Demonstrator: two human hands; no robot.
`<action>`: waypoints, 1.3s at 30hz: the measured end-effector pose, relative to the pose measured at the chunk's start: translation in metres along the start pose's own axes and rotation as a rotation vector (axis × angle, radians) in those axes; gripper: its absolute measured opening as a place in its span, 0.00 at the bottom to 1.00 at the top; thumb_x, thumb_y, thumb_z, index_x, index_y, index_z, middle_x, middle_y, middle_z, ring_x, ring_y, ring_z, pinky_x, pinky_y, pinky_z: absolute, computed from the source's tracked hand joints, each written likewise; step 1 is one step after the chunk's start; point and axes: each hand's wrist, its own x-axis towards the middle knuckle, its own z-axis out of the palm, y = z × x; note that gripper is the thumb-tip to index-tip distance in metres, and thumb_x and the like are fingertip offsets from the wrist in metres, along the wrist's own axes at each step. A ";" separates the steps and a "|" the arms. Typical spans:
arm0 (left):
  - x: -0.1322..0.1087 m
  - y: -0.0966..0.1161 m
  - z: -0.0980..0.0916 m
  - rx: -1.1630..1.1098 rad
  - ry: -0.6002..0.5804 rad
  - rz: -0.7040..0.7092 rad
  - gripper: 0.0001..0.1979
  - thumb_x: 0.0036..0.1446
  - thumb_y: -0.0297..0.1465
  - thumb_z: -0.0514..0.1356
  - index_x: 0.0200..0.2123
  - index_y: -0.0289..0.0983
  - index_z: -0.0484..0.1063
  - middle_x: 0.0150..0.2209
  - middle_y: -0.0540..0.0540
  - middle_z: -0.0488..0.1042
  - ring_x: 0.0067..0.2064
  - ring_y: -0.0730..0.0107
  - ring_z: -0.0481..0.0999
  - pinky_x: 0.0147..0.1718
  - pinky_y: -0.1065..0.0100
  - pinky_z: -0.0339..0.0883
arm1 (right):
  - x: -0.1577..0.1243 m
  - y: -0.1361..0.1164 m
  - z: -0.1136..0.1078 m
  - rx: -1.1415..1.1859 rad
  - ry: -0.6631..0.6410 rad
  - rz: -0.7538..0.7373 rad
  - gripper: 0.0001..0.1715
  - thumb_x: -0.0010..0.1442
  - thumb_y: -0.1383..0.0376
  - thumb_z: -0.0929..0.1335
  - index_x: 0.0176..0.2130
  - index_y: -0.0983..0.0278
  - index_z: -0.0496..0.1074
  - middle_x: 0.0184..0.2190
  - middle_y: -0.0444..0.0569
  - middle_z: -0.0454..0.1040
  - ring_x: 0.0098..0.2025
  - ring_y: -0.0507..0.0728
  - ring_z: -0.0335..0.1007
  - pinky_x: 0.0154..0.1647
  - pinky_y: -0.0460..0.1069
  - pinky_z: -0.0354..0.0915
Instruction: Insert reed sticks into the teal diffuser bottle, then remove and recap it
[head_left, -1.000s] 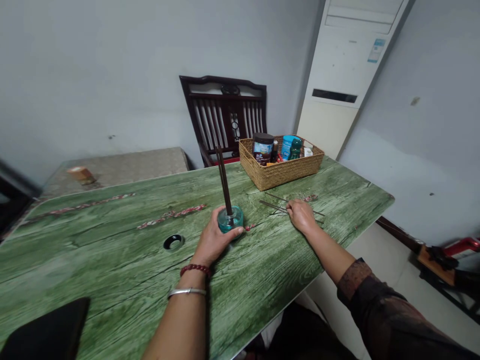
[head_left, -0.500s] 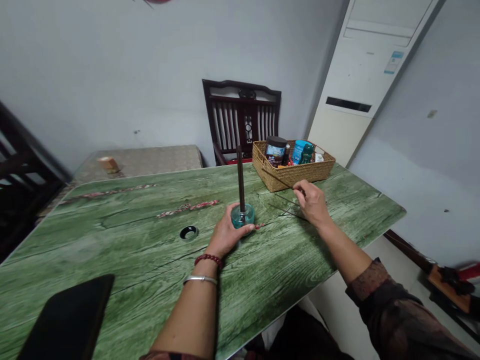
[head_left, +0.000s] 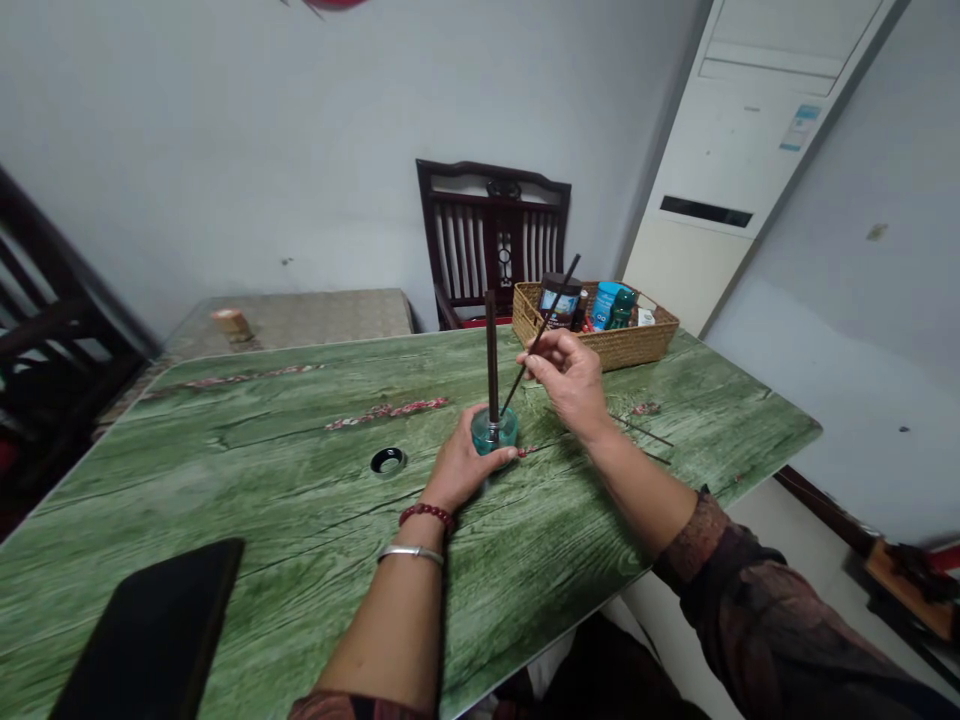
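A small teal glass bottle [head_left: 496,430] stands on the green wood-grain table [head_left: 300,480], with a bundle of dark reed sticks [head_left: 491,350] upright in its neck. My left hand [head_left: 463,468] is wrapped round the bottle's base. My right hand [head_left: 570,375] pinches one thin dark stick [head_left: 541,332], held slanted with its lower tip at the bottle's mouth. A few more thin sticks [head_left: 645,432] lie flat on the table to the right of the bottle.
A wicker basket [head_left: 600,335] with jars and bottles sits at the table's far right. A black ring cap [head_left: 388,461] lies left of the bottle. A black phone [head_left: 150,640] lies near left. A dark wooden chair [head_left: 491,245] stands behind; a white standing unit [head_left: 735,160] is right.
My right hand picked one stick off the table, lifted it and brought its tip to the bottle's mouth. My left hand stayed on the bottle. The view shifted slightly.
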 end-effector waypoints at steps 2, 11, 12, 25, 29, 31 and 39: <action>0.000 0.000 0.000 0.002 -0.007 0.000 0.41 0.45 0.45 0.70 0.59 0.39 0.60 0.53 0.39 0.75 0.53 0.49 0.76 0.53 0.51 0.67 | 0.003 0.009 0.002 -0.030 -0.005 0.007 0.10 0.55 0.59 0.72 0.36 0.60 0.71 0.30 0.42 0.74 0.30 0.51 0.71 0.33 0.47 0.70; -0.001 0.000 0.000 -0.031 0.001 0.013 0.41 0.45 0.46 0.70 0.59 0.40 0.60 0.52 0.40 0.74 0.53 0.50 0.75 0.52 0.51 0.67 | 0.002 0.045 0.017 -0.362 -0.162 0.128 0.07 0.53 0.67 0.71 0.36 0.62 0.72 0.27 0.40 0.75 0.29 0.52 0.72 0.35 0.47 0.68; -0.001 0.000 0.000 -0.033 -0.001 0.012 0.41 0.45 0.47 0.70 0.59 0.40 0.60 0.53 0.40 0.74 0.53 0.50 0.75 0.53 0.51 0.67 | 0.000 0.046 0.014 -0.405 -0.190 0.122 0.08 0.53 0.67 0.72 0.37 0.62 0.73 0.28 0.41 0.76 0.30 0.52 0.73 0.36 0.47 0.67; 0.002 -0.002 -0.001 0.017 -0.018 -0.045 0.42 0.46 0.48 0.69 0.60 0.40 0.59 0.52 0.39 0.75 0.52 0.50 0.76 0.53 0.50 0.67 | -0.059 0.057 -0.139 -1.348 -0.361 0.366 0.11 0.64 0.65 0.65 0.41 0.61 0.78 0.40 0.51 0.81 0.43 0.58 0.76 0.43 0.47 0.62; 0.002 -0.005 -0.001 0.030 -0.017 -0.042 0.42 0.47 0.48 0.68 0.61 0.40 0.58 0.53 0.39 0.74 0.52 0.51 0.76 0.54 0.50 0.67 | -0.067 0.068 -0.135 -1.460 -0.455 0.432 0.15 0.65 0.62 0.65 0.47 0.61 0.78 0.47 0.55 0.78 0.48 0.60 0.74 0.47 0.49 0.63; 0.002 -0.006 0.000 0.033 -0.018 -0.043 0.42 0.47 0.48 0.68 0.61 0.40 0.58 0.53 0.39 0.74 0.52 0.51 0.76 0.54 0.50 0.67 | -0.067 0.071 -0.130 -1.485 -0.474 0.467 0.15 0.66 0.62 0.64 0.47 0.62 0.77 0.48 0.55 0.77 0.48 0.60 0.74 0.47 0.49 0.63; 0.001 -0.002 -0.001 0.020 -0.004 -0.023 0.40 0.46 0.47 0.69 0.59 0.40 0.60 0.52 0.39 0.75 0.52 0.50 0.76 0.54 0.48 0.68 | -0.062 0.065 -0.128 -1.380 -0.365 0.368 0.14 0.66 0.66 0.62 0.45 0.64 0.75 0.41 0.57 0.79 0.42 0.60 0.75 0.44 0.49 0.63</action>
